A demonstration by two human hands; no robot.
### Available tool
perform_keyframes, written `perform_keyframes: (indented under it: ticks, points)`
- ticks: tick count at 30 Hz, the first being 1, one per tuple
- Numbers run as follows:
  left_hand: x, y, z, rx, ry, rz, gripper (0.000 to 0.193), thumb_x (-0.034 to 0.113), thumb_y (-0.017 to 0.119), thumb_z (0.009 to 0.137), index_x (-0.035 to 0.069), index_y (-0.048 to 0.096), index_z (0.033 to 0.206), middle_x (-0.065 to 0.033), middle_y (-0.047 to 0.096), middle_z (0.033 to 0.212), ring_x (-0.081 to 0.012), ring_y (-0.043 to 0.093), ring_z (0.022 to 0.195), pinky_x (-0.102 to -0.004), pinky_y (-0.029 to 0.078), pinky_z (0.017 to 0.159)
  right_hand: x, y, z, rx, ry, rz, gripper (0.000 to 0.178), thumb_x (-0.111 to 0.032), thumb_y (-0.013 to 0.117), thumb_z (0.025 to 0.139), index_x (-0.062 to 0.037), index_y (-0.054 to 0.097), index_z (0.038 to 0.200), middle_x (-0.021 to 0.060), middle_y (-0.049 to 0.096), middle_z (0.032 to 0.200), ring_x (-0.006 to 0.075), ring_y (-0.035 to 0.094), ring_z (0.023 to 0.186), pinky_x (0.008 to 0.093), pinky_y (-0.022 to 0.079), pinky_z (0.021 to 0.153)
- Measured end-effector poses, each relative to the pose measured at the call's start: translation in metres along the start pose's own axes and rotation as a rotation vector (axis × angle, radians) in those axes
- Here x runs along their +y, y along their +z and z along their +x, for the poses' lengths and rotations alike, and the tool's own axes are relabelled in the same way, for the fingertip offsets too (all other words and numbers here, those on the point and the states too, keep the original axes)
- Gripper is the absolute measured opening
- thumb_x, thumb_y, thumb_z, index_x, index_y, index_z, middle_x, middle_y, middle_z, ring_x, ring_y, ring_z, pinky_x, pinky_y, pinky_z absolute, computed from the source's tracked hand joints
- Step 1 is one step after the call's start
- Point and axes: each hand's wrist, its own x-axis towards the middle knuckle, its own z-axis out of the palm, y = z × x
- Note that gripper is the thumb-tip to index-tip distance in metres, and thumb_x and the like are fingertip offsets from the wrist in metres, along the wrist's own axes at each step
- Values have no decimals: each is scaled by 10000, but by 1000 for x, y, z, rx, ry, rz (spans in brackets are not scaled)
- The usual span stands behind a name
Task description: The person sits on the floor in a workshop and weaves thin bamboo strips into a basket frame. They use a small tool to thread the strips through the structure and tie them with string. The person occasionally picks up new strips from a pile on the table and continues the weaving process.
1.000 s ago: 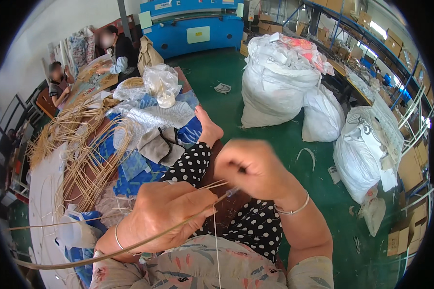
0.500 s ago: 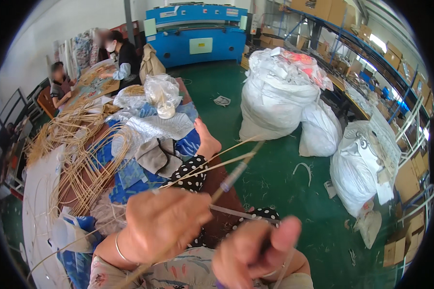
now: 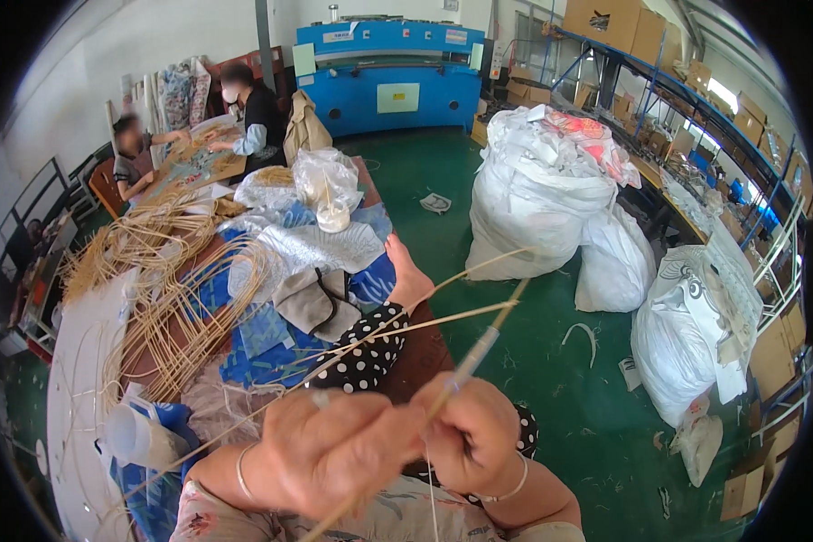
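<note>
A thin bundle of cane strips slants up and away from my lap, its upper part wrapped in a pale translucent strip. My left hand is closed around the lower part of the bundle. Pressed close beside it, my right hand is curled, with a thin pale strand hanging below its fingers. The exact pinch point is hidden by the knuckles. Loose cane ends fan out beyond my hands, and one long cane runs toward the lower left.
Coils of cane lie on the table at left, near blue cloths, a grey cloth and a white cup. My bare foot rests at the table edge. Stuffed white sacks stand right. Two people sit working behind, near a blue machine.
My right hand has moved up and in against my left hand; the strip that was stretched between them no longer shows taut. The whole view has shifted slightly.
</note>
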Motion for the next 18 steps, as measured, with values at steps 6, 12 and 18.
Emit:
perform_keyframes:
  ticks: [6,12,18]
  points:
    - [-37,45,-21,-58,-74,102,219,56,641,664,52,548,862,-53,564,705,-212,519,530,-303,372,472,38,9,-9,43,374,224,66,-5,570,771,-7,526,722,48,514,605,76,469,521,235,381,470]
    - [-33,36,-7,41,-100,129,185,53,631,657,45,536,815,-52,536,646,-221,497,506,-309,366,468,-7,-4,6,-285,222,441,67,-39,575,765,3,533,735,70,569,671,154,512,524,264,405,492]
    - [-3,-2,-2,71,-12,19,183,143,646,665,47,526,765,-41,549,633,-184,480,470,-299,389,458,-25,-16,12,-601,271,1500,157,-116,661,695,-17,540,705,105,546,665,201,522,552,277,403,486]
